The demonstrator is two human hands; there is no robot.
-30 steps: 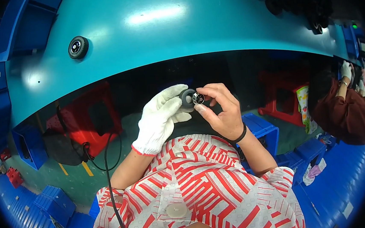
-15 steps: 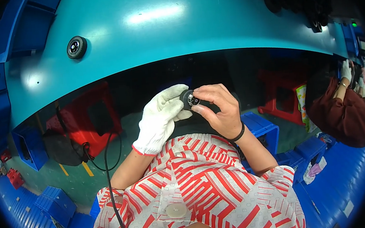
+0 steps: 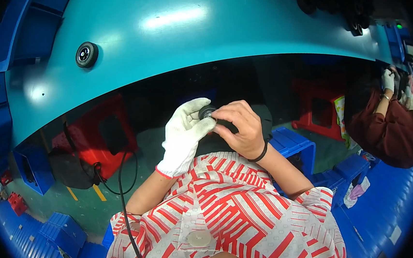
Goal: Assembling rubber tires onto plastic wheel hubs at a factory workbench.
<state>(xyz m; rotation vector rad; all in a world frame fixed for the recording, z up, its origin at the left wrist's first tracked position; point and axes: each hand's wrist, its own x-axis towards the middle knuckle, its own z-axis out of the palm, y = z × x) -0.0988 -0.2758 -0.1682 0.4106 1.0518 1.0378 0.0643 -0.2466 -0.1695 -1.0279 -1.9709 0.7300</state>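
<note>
Between my two hands, in front of my body, is a small black toy wheel [image 3: 207, 111] with a shiny ring on its hub. My left hand [image 3: 183, 133], in a white knit glove, is closed around the tyre from the left. My bare right hand [image 3: 241, 128] pinches the hub side with thumb and fingertips, which partly cover it. A black band circles the right wrist. Another black wheel [image 3: 86, 54] with a spoked hub lies on the teal table [image 3: 170, 42], at the left and away from both hands.
Many black wheels [image 3: 332, 0] are heaped at the table's far right. Blue bins [image 3: 34, 164] stand at the left and right, and red stools [image 3: 101, 132] are under the table. A black cable [image 3: 124, 208] hangs at my left. A co-worker in a maroon garment [image 3: 386, 134] sits at right.
The wheel has turned in my hands, so its hub faces less toward the view. Both hands have shifted slightly left. The wheel on the table has not moved.
</note>
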